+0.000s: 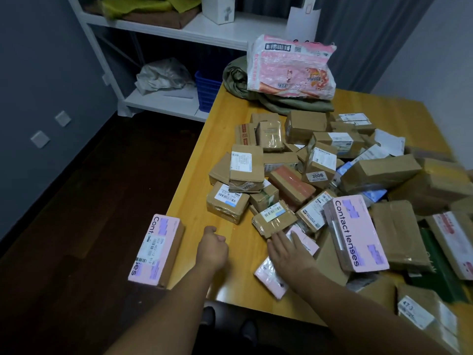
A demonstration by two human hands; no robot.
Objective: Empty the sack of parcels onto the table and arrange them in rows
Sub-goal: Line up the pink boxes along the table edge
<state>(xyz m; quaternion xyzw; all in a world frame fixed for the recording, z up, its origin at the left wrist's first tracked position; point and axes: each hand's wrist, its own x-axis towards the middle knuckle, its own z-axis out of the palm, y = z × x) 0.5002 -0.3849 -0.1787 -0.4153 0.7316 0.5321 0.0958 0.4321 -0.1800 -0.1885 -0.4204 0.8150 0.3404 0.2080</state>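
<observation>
Sack (281, 105) slack at 12 o'clock, seemingly emptied; parcels (294, 180) heaped, rows barely begun. Left hand (213, 248) fingers curled, empty; right hand (290, 254) fingers flat on pink parcel (270, 278).

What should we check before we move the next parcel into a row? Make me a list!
1. Sack emptied: green sack lies slumped at the far end, inside hidden: cannot tell.
2. Room for a row: table is bare along its left side: ok.
3. Parcel picked: right hand rests flat on small pink parcel: ok.
4. Spare hand: left hand is curled, holds nothing: ok.
5. Safe spot: pink box at the corner seems to hang over the table edge: not ok.
6. Rows started: pile is jumbled: not ok.
</observation>
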